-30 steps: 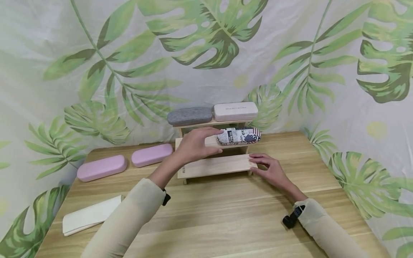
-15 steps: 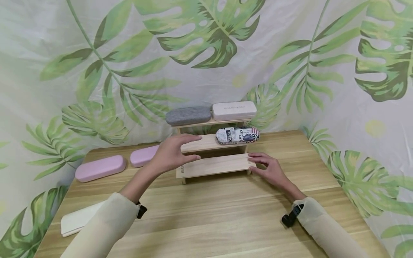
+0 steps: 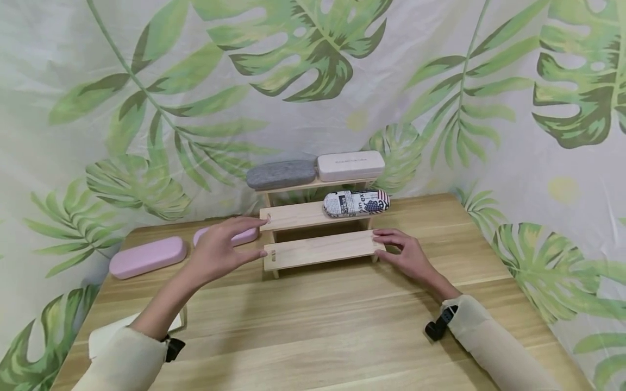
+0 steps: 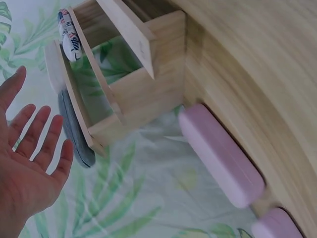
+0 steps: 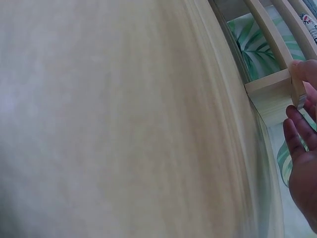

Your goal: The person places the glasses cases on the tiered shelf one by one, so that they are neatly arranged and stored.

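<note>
A three-tier wooden shelf (image 3: pixel 320 251) stands on the table. My right hand (image 3: pixel 407 258) grips the right end of its lowest board, thumb at the front edge, as the right wrist view also shows. My left hand (image 3: pixel 215 254) hovers beside the shelf's left end, fingers spread and apart from the wood in the left wrist view. On the middle tier, at the right, lies a newspaper-print glasses case (image 3: pixel 356 203). The top tier bears a grey felt glasses case (image 3: pixel 281 175) and a white glasses case (image 3: pixel 351 166).
Two pink glasses cases lie left of the shelf: one pink case (image 3: pixel 148 257) in full view, the other pink case (image 3: pixel 246 236) partly behind my left hand. A folded white item (image 3: pixel 105 334) lies under my left forearm. A leaf-print cloth (image 3: pixel 313 125) hangs behind the table (image 3: pixel 313 331).
My left hand has drawn away leftward from the newspaper-print glasses case to the shelf's left end. The case stays on the middle tier. My right hand keeps its hold on the lowest board.
</note>
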`<state>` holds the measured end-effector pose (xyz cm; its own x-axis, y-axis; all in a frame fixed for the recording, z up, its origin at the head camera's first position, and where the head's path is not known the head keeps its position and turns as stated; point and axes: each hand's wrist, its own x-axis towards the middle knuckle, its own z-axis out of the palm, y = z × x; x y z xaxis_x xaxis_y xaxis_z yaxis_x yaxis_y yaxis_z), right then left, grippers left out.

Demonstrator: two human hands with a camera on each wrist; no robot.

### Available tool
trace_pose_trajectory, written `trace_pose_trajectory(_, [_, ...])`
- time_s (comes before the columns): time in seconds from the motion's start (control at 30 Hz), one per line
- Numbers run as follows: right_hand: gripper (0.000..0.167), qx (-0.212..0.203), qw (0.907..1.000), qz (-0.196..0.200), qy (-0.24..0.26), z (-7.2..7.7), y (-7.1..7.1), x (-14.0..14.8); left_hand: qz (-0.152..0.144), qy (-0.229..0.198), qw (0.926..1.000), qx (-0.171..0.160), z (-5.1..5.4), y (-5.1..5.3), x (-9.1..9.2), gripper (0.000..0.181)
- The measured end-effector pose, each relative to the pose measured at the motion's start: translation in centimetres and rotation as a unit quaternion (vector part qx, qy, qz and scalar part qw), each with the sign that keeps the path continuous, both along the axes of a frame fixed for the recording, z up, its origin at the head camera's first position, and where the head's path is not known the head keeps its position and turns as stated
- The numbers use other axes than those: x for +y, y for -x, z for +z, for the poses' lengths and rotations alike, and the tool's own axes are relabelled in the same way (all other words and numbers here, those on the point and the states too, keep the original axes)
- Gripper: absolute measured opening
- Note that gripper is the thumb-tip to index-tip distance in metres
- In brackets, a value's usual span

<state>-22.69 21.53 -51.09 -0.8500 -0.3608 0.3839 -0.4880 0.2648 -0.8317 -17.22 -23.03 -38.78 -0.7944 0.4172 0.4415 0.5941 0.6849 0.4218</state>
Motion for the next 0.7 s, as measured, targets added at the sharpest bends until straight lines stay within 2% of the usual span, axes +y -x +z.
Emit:
trace_pose_trajectory(0.17, [0.034, -0.002, 1.0000, 0.005, 0.001, 0.2, 0.0, 0.1, 0.002, 0.009, 0.9997, 0.024, -0.6, -1.0, -1.6, 0.059])
trace_pose_trajectory(0.47, [0.035, 0.005, 0.9999, -0.003, -0.013, 0.2, 0.1, -0.2, 0.037, 0.012, 0.9992, 0.013, -2.7, -4.1, -5.6, 0.066])
trace_pose_trajectory(0.7, [0.034, 0.000, 1.0000, -0.001, -0.001, 0.1, 0.1, 0.0, 0.047, 0.007, 0.9989, -0.002, -4.4, -4.7, -8.1, 0.066])
